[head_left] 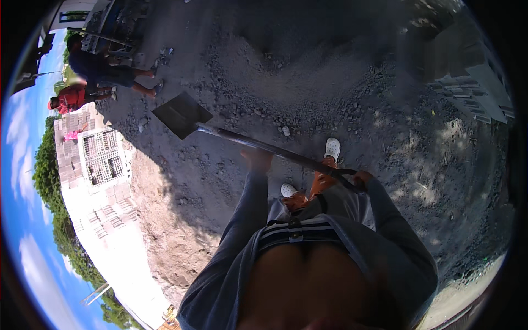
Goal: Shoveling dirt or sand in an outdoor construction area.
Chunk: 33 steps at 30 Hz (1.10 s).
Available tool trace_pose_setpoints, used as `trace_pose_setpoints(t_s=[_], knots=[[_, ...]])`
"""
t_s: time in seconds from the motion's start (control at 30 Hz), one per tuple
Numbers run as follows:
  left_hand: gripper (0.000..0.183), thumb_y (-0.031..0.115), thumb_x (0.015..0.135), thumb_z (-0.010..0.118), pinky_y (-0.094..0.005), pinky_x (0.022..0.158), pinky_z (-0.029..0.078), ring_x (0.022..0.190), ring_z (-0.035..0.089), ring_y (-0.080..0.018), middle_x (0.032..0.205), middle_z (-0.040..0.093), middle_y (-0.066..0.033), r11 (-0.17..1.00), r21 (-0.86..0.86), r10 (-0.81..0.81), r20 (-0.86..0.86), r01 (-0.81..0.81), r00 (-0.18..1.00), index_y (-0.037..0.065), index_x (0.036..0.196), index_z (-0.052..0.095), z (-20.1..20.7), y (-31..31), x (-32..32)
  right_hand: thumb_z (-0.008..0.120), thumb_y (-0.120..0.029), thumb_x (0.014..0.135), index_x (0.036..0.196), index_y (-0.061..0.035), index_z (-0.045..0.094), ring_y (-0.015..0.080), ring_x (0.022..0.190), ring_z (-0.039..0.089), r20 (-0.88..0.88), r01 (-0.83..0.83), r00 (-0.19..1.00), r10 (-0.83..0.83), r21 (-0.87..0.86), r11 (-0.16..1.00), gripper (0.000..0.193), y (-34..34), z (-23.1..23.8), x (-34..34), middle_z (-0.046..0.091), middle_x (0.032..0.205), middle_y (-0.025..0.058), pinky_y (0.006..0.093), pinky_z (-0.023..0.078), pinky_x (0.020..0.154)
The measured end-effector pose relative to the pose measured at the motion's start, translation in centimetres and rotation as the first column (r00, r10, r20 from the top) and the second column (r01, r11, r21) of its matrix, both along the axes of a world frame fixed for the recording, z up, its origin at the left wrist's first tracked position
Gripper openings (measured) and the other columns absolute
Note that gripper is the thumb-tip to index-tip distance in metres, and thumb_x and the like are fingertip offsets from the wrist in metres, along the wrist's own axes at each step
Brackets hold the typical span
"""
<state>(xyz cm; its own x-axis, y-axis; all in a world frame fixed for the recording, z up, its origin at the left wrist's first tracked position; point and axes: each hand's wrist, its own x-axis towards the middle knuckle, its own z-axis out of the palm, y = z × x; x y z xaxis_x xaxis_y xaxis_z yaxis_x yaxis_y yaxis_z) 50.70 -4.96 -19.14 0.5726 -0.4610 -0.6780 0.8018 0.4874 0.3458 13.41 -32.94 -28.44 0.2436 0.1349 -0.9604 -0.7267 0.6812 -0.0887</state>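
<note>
A long-handled shovel (pixel 264 146) slants across the view in front of my body. Its flat, squarish blade (pixel 181 114) points to the far left, above the ground, and no load shows on it. My left hand (pixel 257 158) is wrapped round the middle of the shaft from below. At the other end my right hand (pixel 363 179) grips the dark handle. Below the shaft are my feet in white clogs (pixel 333 148), with orange cloth round the lower legs.
A wide heap of grey gravel (pixel 308 82) lies ahead. Two people, one in dark clothes (pixel 104 69) and one in red (pixel 71 99), are at the far left. Concrete blocks (pixel 113 206) and a white crate (pixel 103 157) stand in sunlight; more blocks (pixel 465 91) are stacked at the right.
</note>
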Motion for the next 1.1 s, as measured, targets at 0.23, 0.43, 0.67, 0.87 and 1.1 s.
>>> trace_pose_setpoints(t_s=[0.23, 0.43, 0.67, 0.87, 1.1], knots=[[0.074, 0.066, 0.083, 0.024, -0.0459, 0.106, 0.016, 0.127, 0.030, -0.0266, 0.136, 0.038, -0.0099, 0.915, 0.393, -0.193, 0.619, -0.087, 0.761, 0.013, 0.131, 0.038, -11.9, 28.0, -16.5, 0.062, -0.016, 0.069, 0.070, -0.0056, 0.055, 0.0219, 0.051, 0.054, -0.030, -0.191, 0.982, 0.189, -0.096, 0.977, 0.013, 3.9, 8.4, 7.2, 0.055, 0.067, 0.0107, 0.0371, 0.047, 0.046], [0.095, 0.080, 0.069, 0.029, -0.0418, 0.105, 0.022, 0.126, 0.032, -0.0274, 0.138, 0.035, -0.0066, 0.553, 0.131, 0.808, -0.325, -0.823, 0.491, 0.012, 0.135, 0.031, -4.4, 31.3, -29.9, 0.058, -0.014, 0.073, 0.071, -0.0017, 0.054, 0.0202, 0.047, 0.053, 0.009, -0.592, 0.789, 0.615, -0.257, 0.764, 0.013, 13.2, 13.5, 13.6, 0.053, 0.056, 0.0095, 0.0351, 0.045, 0.045], [0.088, 0.077, 0.074, 0.030, -0.0444, 0.099, 0.032, 0.118, 0.042, -0.0262, 0.130, 0.045, -0.0056, -0.051, 0.245, 0.895, -0.420, -0.968, -0.153, 0.010, 0.130, 0.037, -3.2, 45.8, -48.8, 0.060, -0.011, 0.072, 0.065, -0.0066, 0.051, 0.0146, 0.048, 0.050, 0.193, -0.788, 0.499, 0.845, -0.304, 0.535, 0.012, 39.4, 19.5, 14.7, 0.051, 0.056, 0.0047, 0.0278, 0.045, 0.044], [0.097, 0.080, 0.071, 0.032, -0.0538, 0.096, 0.031, 0.116, 0.042, -0.0339, 0.133, 0.038, -0.0139, -0.288, 0.281, 0.798, -0.458, -0.915, -0.392, 0.008, 0.135, 0.028, 2.2, 55.5, -60.9, 0.056, -0.006, 0.073, 0.071, -0.0044, 0.050, 0.0152, 0.050, 0.048, 0.361, -0.891, 0.276, 0.891, -0.252, 0.378, 0.007, 59.4, 25.6, 8.2, 0.049, 0.060, 0.0049, 0.0290, 0.044, 0.048], [0.100, 0.074, 0.071, 0.038, -0.0553, 0.100, 0.025, 0.126, 0.030, -0.0340, 0.142, 0.024, -0.0163, -0.319, 0.229, 0.905, -0.215, -0.920, -0.367, 0.002, 0.139, 0.017, 2.9, 66.8, -67.2, 0.054, -0.009, 0.072, 0.061, -0.0072, 0.043, 0.0149, 0.050, 0.046, 0.412, -0.932, 0.302, 0.860, -0.061, 0.357, 0.015, 74.8, 28.6, -0.3, 0.045, 0.058, 0.0045, 0.0304, 0.043, 0.050]])
